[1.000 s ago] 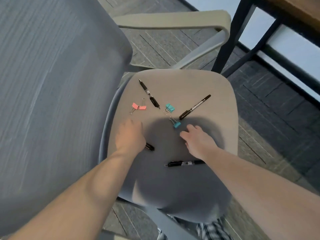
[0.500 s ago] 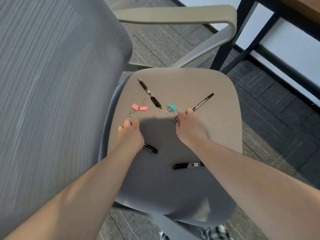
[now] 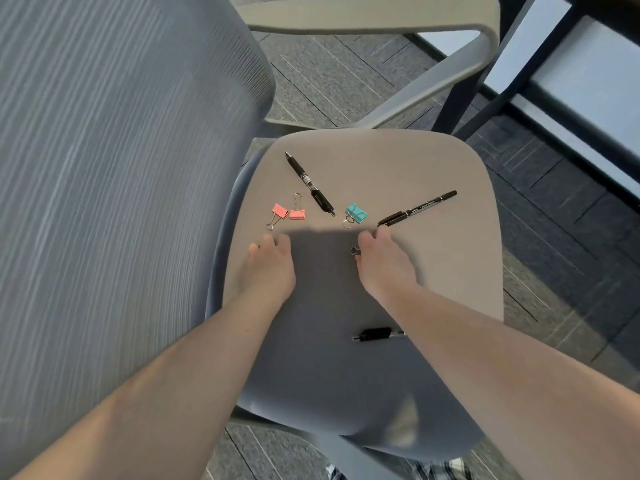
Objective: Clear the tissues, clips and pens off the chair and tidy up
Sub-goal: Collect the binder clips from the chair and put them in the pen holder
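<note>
Two hands over the chair seat (image 3: 433, 168). Left hand (image 3: 268, 268): curled, palm down, contents hidden; two pink clips (image 3: 289, 213) lie just beyond its fingertips. Right hand (image 3: 384, 261): closed around a clip whose wire handle (image 3: 355, 251) shows at its left edge; a teal clip (image 3: 356, 213) and slim pen (image 3: 417, 208) lie just beyond. Black pen (image 3: 309, 183) far centre; short pen (image 3: 377, 333) near, beside the right forearm.
</note>
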The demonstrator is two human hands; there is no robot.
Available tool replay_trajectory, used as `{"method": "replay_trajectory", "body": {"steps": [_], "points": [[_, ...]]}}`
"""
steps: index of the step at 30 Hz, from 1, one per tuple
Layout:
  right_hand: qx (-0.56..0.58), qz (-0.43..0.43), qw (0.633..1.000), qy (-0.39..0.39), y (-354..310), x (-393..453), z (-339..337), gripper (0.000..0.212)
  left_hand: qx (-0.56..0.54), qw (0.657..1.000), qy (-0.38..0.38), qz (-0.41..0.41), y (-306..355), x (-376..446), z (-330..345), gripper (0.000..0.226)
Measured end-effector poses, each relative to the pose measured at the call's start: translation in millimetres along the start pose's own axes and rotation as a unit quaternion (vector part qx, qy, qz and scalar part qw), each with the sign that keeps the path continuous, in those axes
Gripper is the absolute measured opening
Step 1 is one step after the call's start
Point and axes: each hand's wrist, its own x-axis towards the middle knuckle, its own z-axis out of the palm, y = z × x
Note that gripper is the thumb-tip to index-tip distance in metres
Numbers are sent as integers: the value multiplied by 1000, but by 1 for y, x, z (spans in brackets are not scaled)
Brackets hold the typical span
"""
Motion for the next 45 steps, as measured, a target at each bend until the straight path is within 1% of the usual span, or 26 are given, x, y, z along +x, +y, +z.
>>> {"method": "replay_trajectory", "body": {"steps": [2,5,8,11,15,17,19,20,22,25,28,30,31,34,36,41,45], "points": [[-4,-3,1000,1,-2,2,0,16,-10,1000,9,4,-1,2,0,34],[-2,-27,999,19,-5,7,-1,21,-32,999,29,29,0,2,-3,32],[25,-41,998,44,-7,12,-4,21,-95,994,45,36,6,1,-4,31],[51,-33,996,63,-10,17,-9,21,-139,986,81,51,12,4,0,33],[62,-9,994,85,-15,21,-22,21,-116,986,101,68,16,10,-3,36],[69,-2,993,93,-17,23,-28,16,-123,984,111,66,17,13,-12,33],[86,2,991,104,-19,24,-33,7,-157,978,125,50,17,17,-23,22],[96,2,989,111,-19,25,-34,6,-164,976,135,39,16,21,-28,17],[112,1,986,125,-20,28,-36,9,-158,974,159,20,12,30,-33,13],[135,-12,980,145,-20,38,-35,19,-148,971,189,16,6,44,-33,16],[156,-10,977,144,-20,48,-31,24,-163,970,181,29,3,54,-30,24],[166,0,977,133,-21,53,-26,31,-190,967,167,11,3,57,-28,38],[169,4,977,129,-22,54,-25,34,-205,965,163,1,3,57,-27,42],[176,11,976,125,-26,57,-22,36,-247,957,154,0,2,57,-24,37],[176,10,977,122,-27,57,-22,39,-263,956,131,4,1,56,-22,35],[147,-17,983,105,-24,55,-18,49,-259,963,74,27,2,54,-17,40],[127,-32,989,62,-22,52,-14,41,-244,965,66,69,4,51,-12,40]]}}
